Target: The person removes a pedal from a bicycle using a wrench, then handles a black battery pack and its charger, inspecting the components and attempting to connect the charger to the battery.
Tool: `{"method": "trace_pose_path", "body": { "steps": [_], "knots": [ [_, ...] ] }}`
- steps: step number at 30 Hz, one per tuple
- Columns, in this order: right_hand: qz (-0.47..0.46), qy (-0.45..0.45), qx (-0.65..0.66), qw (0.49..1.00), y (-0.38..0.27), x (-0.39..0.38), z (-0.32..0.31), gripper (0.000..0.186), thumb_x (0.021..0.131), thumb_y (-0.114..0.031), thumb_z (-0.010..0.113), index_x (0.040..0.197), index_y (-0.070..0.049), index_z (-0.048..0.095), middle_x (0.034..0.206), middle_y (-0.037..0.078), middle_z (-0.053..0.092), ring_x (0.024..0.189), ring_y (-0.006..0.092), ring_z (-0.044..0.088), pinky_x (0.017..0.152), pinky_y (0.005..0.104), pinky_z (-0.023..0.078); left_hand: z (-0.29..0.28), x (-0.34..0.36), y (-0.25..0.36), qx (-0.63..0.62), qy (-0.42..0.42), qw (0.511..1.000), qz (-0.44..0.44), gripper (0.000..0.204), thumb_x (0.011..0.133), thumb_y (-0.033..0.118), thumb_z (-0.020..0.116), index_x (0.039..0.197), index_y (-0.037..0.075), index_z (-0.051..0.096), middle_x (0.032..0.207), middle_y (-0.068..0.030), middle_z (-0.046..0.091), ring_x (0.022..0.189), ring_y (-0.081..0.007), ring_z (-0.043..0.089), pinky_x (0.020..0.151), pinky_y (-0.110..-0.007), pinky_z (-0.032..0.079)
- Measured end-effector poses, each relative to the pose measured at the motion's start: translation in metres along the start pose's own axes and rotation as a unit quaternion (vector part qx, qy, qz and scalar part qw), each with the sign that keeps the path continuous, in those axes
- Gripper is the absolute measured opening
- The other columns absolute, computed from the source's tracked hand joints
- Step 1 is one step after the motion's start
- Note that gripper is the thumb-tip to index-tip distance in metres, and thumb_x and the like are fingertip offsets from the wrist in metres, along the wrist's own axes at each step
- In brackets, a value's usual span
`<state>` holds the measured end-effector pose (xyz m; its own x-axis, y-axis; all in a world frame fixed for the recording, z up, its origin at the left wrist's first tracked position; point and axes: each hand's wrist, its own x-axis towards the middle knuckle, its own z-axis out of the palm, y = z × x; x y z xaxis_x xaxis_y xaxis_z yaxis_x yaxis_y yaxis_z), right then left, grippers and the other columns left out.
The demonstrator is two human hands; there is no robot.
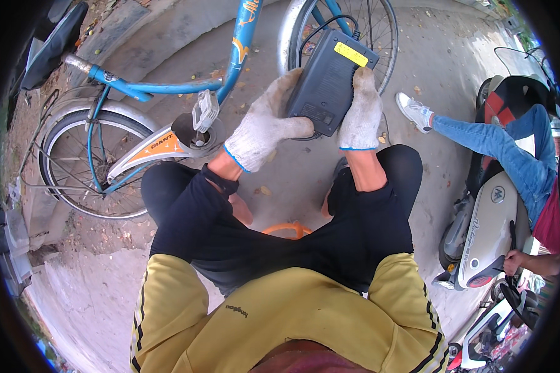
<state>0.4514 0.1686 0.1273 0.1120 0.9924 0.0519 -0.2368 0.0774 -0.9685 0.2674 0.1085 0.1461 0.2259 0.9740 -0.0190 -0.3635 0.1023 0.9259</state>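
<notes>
The left hand (269, 121) and right hand (361, 115) are clamping the black box (320, 87) between them above the ground (280, 189), possibly risking a drop if either gloved grip is loosening.

Yellow shirt (280, 304), striped sleeves (410, 298) — white blue-edged gloves (262, 121)

In white knit gloves with blue edging, our left hand (264, 124) and right hand (362, 115) grip a dark power adapter (323, 84) by its two sides, its yellow label (351, 54) facing up. Beyond and to our left we see a blue bicycle (233, 62); to our right, a jeans-clad leg (479, 135) with a white shoe (414, 112) stretches out by a scooter (488, 224).
</notes>
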Motion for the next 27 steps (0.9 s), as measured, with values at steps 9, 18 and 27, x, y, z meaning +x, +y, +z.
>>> {"method": "trace_pose_path", "body": {
  "steps": [9,18,27],
  "knots": [
    [-0.059,0.018,-0.150,0.987,-0.016,-0.011,0.011,0.073,0.096,-0.060,0.069,0.115,0.010,0.068,0.100,0.016,0.070,0.095,0.0195,0.062,0.088,0.0355,0.050,-0.012,-0.003,-0.011,-0.047,0.004,0.998,-0.041,0.098,0.078,-0.002,0.078,0.163,-0.002,0.029,0.150,-0.0134,0.051,0.137,-0.0246,0.054,0.114,-0.043,0.049],
    [-0.045,0.023,-0.124,0.991,-0.009,-0.004,0.009,0.072,0.096,-0.059,0.071,0.114,0.011,0.068,0.099,0.015,0.069,0.095,0.0193,0.061,0.090,0.0352,0.049,-0.007,-0.001,-0.010,-0.063,0.023,0.997,-0.038,0.101,0.076,0.001,0.080,0.163,-0.001,0.029,0.152,-0.0148,0.049,0.140,-0.0275,0.052,0.119,-0.043,0.043],
    [0.076,-0.010,-0.025,0.997,-0.007,-0.017,0.012,0.051,0.100,-0.039,0.072,0.125,0.005,0.065,0.098,0.008,0.065,0.094,0.0163,0.061,0.085,0.0313,0.051,0.004,0.001,-0.005,0.409,0.171,0.881,0.167,0.106,0.075,0.026,0.086,0.161,-0.002,0.031,0.149,-0.0226,0.052,0.135,-0.0343,0.057,0.113,-0.044,0.050]
  ]
}}
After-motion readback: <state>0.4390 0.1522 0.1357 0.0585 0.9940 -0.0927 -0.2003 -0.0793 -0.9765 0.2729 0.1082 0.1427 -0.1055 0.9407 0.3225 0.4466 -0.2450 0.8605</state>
